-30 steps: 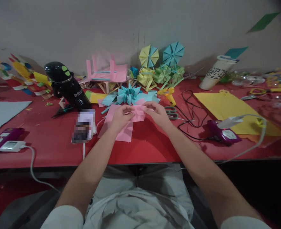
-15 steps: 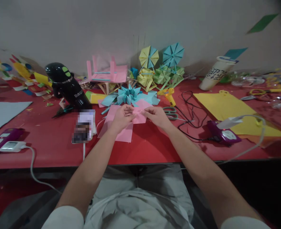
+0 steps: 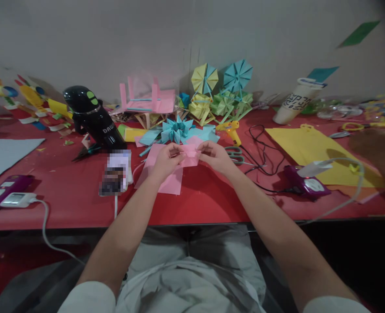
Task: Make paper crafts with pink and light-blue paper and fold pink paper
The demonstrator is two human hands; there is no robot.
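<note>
A small piece of pink paper [image 3: 190, 159] with creases across it is held up over the red table. My left hand [image 3: 169, 160] pinches its left edge and my right hand [image 3: 214, 156] pinches its right edge, fingers closed on both sides. Beneath my left hand lies a larger pink sheet [image 3: 171, 184]. Just beyond the hands sits a blue folded-paper flower [image 3: 176, 129], with flat blue paper [image 3: 208, 132] beside it. Green-handled scissors [image 3: 234, 154] lie right of my right hand, and a yellow glue gun [image 3: 232, 131] rests behind them.
A black bottle [image 3: 96, 119] and a phone [image 3: 115, 173] stand to the left. On the right are a purple power strip [image 3: 305, 182] with cables, yellow sheets [image 3: 313, 150] and a paper cup [image 3: 296, 102]. Folded-paper models [image 3: 205, 78] line the wall. A blurred brown shape [image 3: 375, 152] enters at far right.
The pink paper has tilted and bent slightly between my fingers, its crease showing more. Both hands stay nearly in place. A blurred brown shape has come in over the yellow sheets at far right.
</note>
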